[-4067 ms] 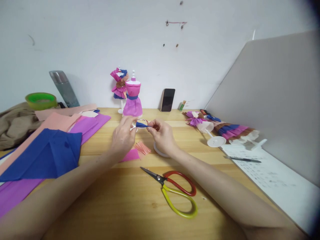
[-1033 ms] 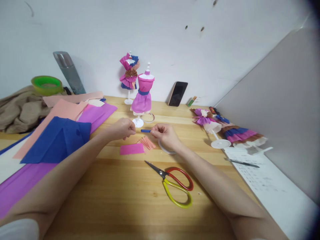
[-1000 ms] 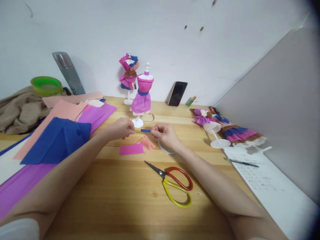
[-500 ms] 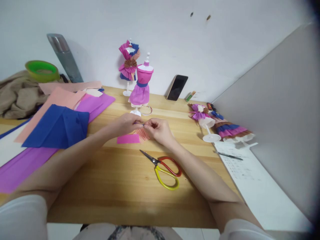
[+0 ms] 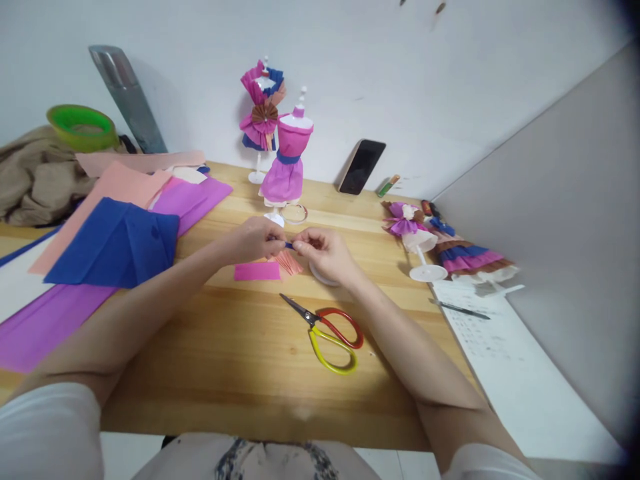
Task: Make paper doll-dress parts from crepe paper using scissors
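Both hands meet over the middle of the table. My left hand (image 5: 259, 238) is closed, pinching one end of a small strip of blue paper (image 5: 289, 245). The other end is pinched by my right hand (image 5: 324, 251), and most of the strip is hidden by the fingers. Under the hands lie a pink paper rectangle (image 5: 257, 271) and some pleated peach paper (image 5: 288, 263). Just beyond them stands a small dress form in a pink and purple paper dress (image 5: 283, 180). Scissors (image 5: 311, 320) with one red and one yellow handle lie nearer to me.
Coloured paper sheets (image 5: 117, 247) are piled at the left, before a green tape roll (image 5: 83, 127) and a bottle (image 5: 127, 100). Another dressed form (image 5: 260, 127) and a phone (image 5: 363, 167) are at the wall. More dressed forms (image 5: 410, 230) and a written sheet (image 5: 505, 353) are at the right.
The view has tipped slightly, so things sit a little higher in it. My fingers have shifted on the blue strip, and more of it shows between them. A white round piece now shows beneath my right hand.
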`<action>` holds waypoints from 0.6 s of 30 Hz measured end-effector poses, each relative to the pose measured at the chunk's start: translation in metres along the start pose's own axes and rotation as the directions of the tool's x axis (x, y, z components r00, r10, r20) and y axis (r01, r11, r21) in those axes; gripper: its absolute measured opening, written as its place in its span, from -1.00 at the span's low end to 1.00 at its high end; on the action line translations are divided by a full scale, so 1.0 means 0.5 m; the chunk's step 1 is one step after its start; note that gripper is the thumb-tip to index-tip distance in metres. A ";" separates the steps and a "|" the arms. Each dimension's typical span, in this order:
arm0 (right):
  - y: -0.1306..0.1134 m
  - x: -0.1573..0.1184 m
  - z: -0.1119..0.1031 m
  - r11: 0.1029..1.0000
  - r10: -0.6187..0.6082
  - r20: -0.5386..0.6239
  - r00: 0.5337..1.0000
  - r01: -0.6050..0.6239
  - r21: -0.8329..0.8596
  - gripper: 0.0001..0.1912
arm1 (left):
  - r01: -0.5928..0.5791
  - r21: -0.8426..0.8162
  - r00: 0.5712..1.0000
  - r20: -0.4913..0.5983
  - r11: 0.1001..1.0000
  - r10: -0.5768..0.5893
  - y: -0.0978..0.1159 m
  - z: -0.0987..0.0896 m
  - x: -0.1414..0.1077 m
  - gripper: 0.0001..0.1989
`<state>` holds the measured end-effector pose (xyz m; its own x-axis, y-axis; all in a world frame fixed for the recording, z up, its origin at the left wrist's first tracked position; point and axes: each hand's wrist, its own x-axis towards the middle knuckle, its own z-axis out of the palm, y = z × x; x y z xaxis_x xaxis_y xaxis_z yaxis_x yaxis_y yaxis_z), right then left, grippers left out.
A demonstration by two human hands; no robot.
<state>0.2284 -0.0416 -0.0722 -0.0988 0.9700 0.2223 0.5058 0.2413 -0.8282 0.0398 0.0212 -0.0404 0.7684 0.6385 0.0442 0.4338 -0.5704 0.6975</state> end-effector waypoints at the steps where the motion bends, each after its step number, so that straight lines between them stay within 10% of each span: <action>1: -0.004 -0.001 -0.007 0.999 0.009 0.023 1.000 -0.008 -0.033 -0.72 | -0.003 0.033 0.999 0.043 0.999 0.001 0.002 -0.009 -0.003 -0.82; 7: -0.020 -0.008 -0.023 0.892 0.190 0.215 0.958 -0.077 -0.446 -0.84 | -0.123 0.109 0.871 0.487 0.986 0.055 -0.001 -0.048 -0.023 -0.83; 18: -0.045 -0.020 0.011 0.721 0.332 0.241 0.912 -0.081 -0.688 -0.79 | -0.116 0.144 0.754 0.657 0.983 -0.007 -0.032 -0.056 -0.023 -0.84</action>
<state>0.2136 -0.0565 -0.0586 -0.1282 0.9721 -0.1962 0.9625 0.0743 -0.2609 0.0111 0.0375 -0.0319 0.8854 0.1462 -0.4412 0.4048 -0.7092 0.5773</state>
